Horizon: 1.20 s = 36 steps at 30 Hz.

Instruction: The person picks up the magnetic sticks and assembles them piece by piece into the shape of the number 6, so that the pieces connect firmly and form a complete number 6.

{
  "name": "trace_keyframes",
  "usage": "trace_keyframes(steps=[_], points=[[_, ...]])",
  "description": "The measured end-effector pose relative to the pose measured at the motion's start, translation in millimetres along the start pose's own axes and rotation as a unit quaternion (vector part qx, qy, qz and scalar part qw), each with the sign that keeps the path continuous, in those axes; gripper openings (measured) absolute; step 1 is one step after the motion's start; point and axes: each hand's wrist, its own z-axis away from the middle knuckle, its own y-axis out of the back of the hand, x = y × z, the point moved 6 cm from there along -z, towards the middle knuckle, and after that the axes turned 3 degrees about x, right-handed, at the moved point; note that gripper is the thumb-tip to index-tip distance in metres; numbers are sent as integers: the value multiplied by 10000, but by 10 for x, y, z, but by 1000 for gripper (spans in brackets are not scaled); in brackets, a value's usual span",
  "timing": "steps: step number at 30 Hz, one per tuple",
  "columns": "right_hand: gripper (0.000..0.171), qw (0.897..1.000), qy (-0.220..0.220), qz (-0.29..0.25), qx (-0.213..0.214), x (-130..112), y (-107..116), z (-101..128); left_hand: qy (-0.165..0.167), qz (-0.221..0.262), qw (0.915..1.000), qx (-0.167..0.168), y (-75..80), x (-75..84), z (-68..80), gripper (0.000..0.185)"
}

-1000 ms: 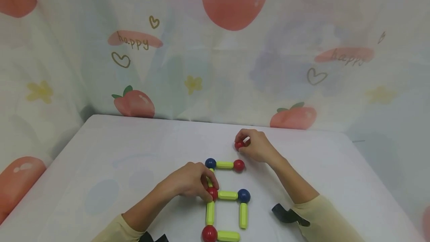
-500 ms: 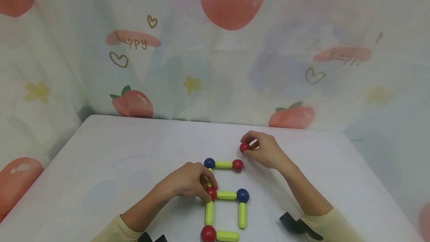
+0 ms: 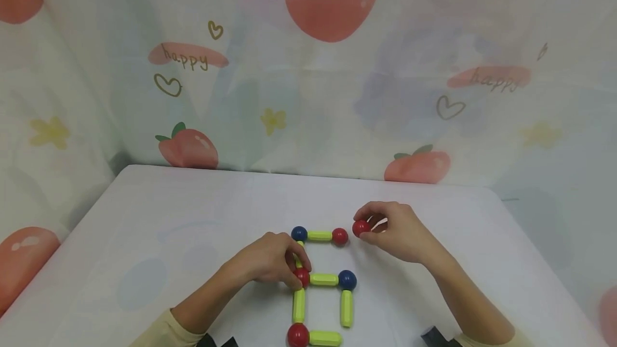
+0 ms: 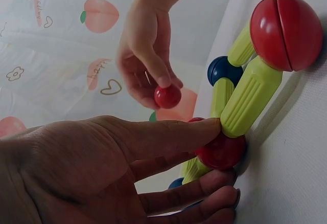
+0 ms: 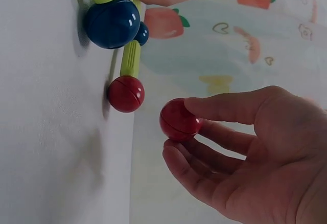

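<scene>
Right hand pinching a red ball
The right hand (image 5: 245, 157) holds a red ball (image 5: 179, 120) between thumb and fingers (image 5: 189, 170), near another red ball (image 5: 125, 94) on a green rod (image 5: 131, 58).

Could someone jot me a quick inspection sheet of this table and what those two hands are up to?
Surface: white cloth-covered table.
Job's things: flat figure of yellow-green plastic rods and red and blue balls; loose small red ball, off the figure, beside its top-right red ball.
Clutter: nothing seen.
Hands: left hand rests fingers on the figure's middle-left red ball; right hand pinches the loose red ball.
Cables: nothing seen.
Surroundings: pale curtain printed with peaches, hearts and the word happy.
</scene>
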Motion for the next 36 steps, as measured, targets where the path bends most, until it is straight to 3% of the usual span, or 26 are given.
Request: trace_keyframes(steps=[6, 12, 28, 36], points=[[25, 9983, 58, 197, -542, -117, -27, 168, 24, -24, 10000, 0, 3, 7, -2, 23], [22, 9923, 405, 157, -1160, -272, -89, 312, 28, -45, 10000, 21, 10, -2, 0, 23], [26, 9637, 1090, -194, -2430, -446, -340, 557, 29, -68, 10000, 5, 9, -7, -3, 23], [26, 9489, 798, 7, -3054, -484, -508, 621, -4, -66, 10000, -18, 14, -2, -1, 22]])
